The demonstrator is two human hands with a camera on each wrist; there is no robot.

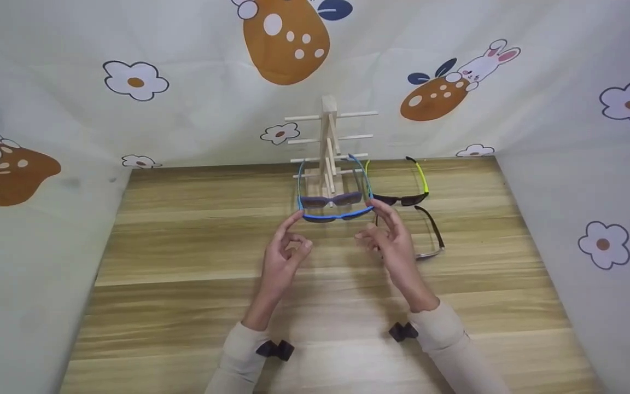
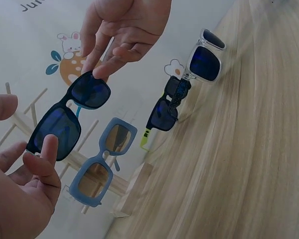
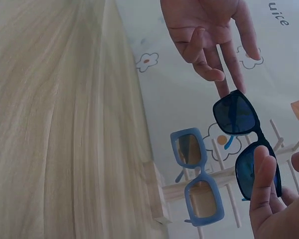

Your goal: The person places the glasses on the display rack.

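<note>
We're holding the blue sunglasses [image 1: 338, 217] smack in the middle of the head view, in front of the wooden stand [image 1: 327, 137]. Our left hand [image 1: 283, 254] is pinching one corner, our right hand [image 1: 397, 243] the other, so both grips are grasping them, fingers only. A grey-blue pair [image 1: 315, 202] is sitting on the stand, while yellow-green sunglasses [image 1: 423, 180] and a clear-fronted pair [image 1: 436, 231] are lying right of centre on the worktop [image 1: 184, 246].
</note>
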